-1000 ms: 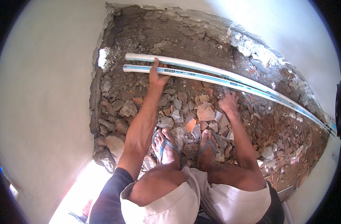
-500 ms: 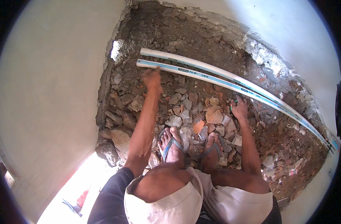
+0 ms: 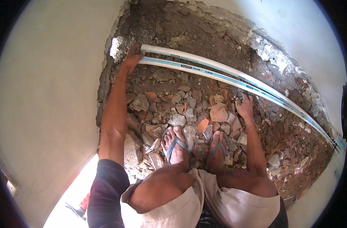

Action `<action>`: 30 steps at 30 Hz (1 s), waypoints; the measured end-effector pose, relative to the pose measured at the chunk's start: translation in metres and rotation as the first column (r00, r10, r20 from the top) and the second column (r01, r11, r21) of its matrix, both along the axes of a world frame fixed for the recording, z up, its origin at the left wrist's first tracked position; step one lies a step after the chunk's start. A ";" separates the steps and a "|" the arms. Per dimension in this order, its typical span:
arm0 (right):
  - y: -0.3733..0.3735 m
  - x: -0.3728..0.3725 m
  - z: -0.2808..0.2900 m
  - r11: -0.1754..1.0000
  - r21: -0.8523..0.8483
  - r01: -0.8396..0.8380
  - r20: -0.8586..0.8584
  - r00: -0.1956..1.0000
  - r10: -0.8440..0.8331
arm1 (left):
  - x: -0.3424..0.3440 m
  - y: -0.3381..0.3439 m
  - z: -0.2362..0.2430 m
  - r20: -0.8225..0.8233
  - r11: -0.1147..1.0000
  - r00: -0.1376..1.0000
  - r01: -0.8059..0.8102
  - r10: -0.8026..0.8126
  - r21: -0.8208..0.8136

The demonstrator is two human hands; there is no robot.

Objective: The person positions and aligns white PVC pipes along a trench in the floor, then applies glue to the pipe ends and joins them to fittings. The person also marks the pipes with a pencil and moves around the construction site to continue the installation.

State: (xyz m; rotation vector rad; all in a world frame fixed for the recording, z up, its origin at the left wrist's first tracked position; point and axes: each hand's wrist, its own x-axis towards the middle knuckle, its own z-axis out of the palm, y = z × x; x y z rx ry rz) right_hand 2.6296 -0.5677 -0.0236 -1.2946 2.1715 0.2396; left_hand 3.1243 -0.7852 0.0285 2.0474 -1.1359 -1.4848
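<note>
Two long white plastic pipes (image 3: 203,71) with blue stripes lie side by side over the rubble, running from the upper left to the far right. At their left ends, my left hand (image 3: 133,60) is closed around the end of the nearer pipe, and its fingers reach up beside the end of the farther one. My right hand (image 3: 245,108) is low over the rubble, just on the near side of the pipes. Its fingers are curled, and a small bit of green shows among them; what it is I cannot make out.
Broken brick and concrete chunks (image 3: 219,113) cover the ground around my sandalled feet (image 3: 176,147). A pale wall (image 3: 55,95) rises at the left, another at the right. Rough broken masonry (image 3: 274,57) edges the trench. Bright light enters through a small gap (image 3: 114,48) at the left.
My left hand has moved left and away from me, from beside the nearer pipe to the pipes' ends. The left pipe ends have shifted slightly up. My right hand has barely moved.
</note>
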 end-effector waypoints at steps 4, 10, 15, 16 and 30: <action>-0.006 0.012 0.005 0.999 0.028 -0.023 0.029 0.999 0.022 | 0.060 -0.004 -0.048 0.432 0.989 0.890 0.148 -0.144 0.025; 0.005 -0.004 -0.008 0.999 -0.024 0.034 0.053 0.998 -0.033 | 0.039 0.003 -0.016 0.588 0.958 0.803 0.236 -0.100 -0.160; 0.002 0.000 -0.003 1.000 -0.023 -0.022 -0.009 1.000 0.022 | 0.014 0.002 -0.003 0.276 0.986 0.956 -0.135 0.104 0.096; 0.000 0.003 -0.001 1.000 -0.025 -0.014 0.003 1.000 0.015 | 0.019 0.000 -0.006 0.261 0.985 0.960 -0.132 0.100 0.108; -0.003 0.005 -0.001 1.000 -0.003 -0.001 0.072 0.997 0.001 | 0.036 0.006 -0.042 0.234 0.983 0.964 -0.087 0.124 -0.164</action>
